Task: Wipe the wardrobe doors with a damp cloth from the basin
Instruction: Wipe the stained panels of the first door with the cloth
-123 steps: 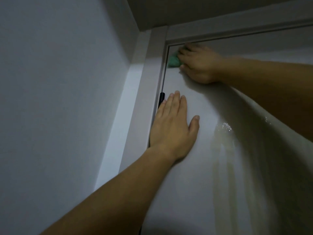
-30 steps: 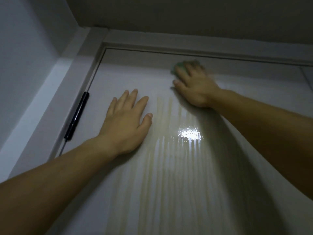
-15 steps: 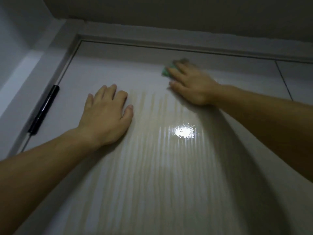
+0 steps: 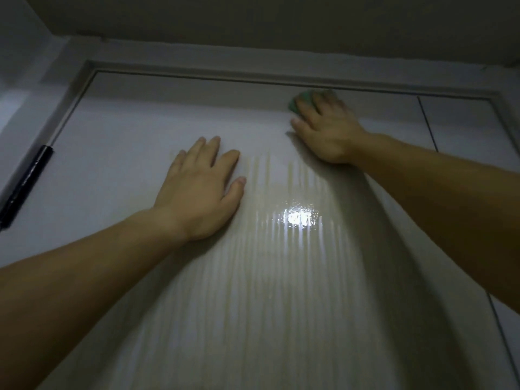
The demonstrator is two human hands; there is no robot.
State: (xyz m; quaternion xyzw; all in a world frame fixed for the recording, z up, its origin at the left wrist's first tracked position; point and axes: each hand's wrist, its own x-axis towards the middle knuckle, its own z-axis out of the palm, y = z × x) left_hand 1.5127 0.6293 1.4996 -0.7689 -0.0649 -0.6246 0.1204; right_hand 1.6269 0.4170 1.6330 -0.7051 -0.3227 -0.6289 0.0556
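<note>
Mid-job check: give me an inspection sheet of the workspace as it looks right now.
Surface: wardrobe door, glossy; wet streaks run down its middle, with a light glare on them.
Job's things: green cloth against the door near its top edge, mostly covered by fingers.
Clutter: nothing seen.
Hands: left hand rests flat on the door, fingers straight; right hand presses the cloth to the door.
Cables: nothing seen.
Surroundings: black hinge at the door's left edge; frame above; ceiling; neighbouring door panel at right.
</note>
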